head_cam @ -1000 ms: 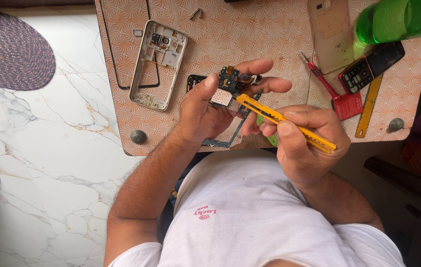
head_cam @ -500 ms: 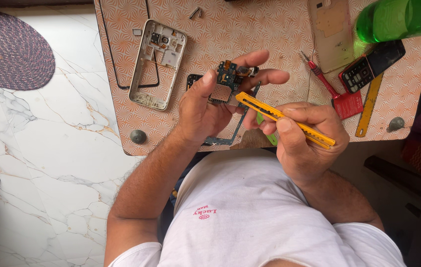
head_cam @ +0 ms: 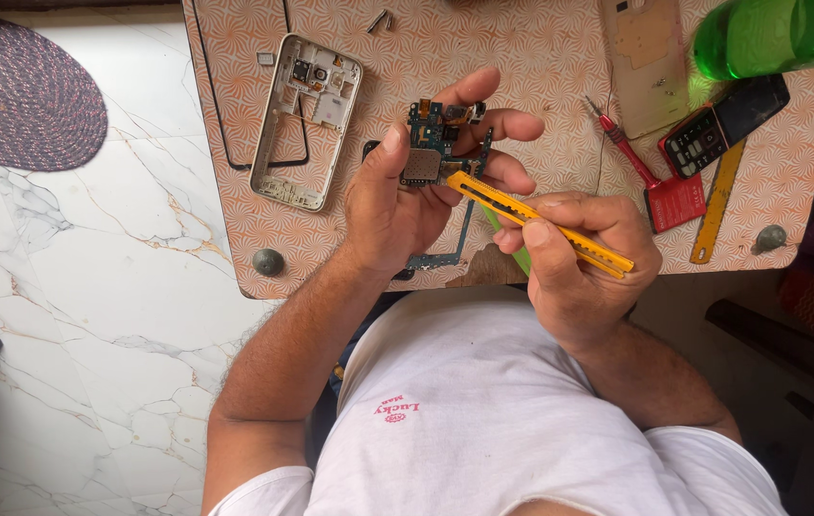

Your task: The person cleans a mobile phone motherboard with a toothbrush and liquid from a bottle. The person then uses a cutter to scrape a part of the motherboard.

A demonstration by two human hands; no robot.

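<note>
My left hand (head_cam: 407, 196) holds a small blue-green phone circuit board (head_cam: 431, 153) above a low patterned table (head_cam: 521, 57), thumb across its face and fingers curled behind it. My right hand (head_cam: 579, 258) grips a yellow utility knife (head_cam: 541, 222) near its rear half. The knife's front end rests against the lower right edge of the board. A second long strip of circuit board (head_cam: 459, 239) hangs below my left palm.
A silver phone frame (head_cam: 306, 119) with a thin black bezel lies left of my hands. To the right are a red screwdriver (head_cam: 622, 148), a red card (head_cam: 674, 203), a dark keypad phone (head_cam: 713, 124), a yellow ruler (head_cam: 717, 201), a green bottle (head_cam: 775, 33). A purple mat (head_cam: 15, 96) lies on the marble floor.
My left hand has turned the circuit board slightly and the knife's tip has shifted a little along its edge. Both hands remain in nearly the same place.
</note>
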